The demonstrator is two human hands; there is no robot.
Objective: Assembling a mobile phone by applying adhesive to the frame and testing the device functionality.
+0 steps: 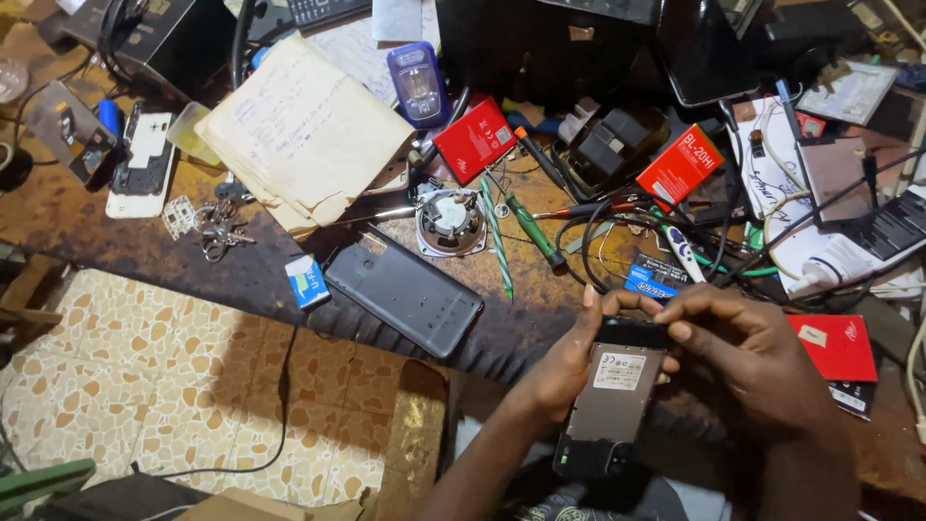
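Grey opened phone (614,405) clamped between our left hand (569,362) and right hand (748,362); long axis runs toward us, top end away under right fingertips (679,331).

Two hands (569,362) (743,352), one opened phone (612,400), one back cover (405,289), three red boxes (475,138).

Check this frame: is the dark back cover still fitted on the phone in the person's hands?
No: the back cover lies alone on the bench, and the phone held by both hands shows its bare metal inside.
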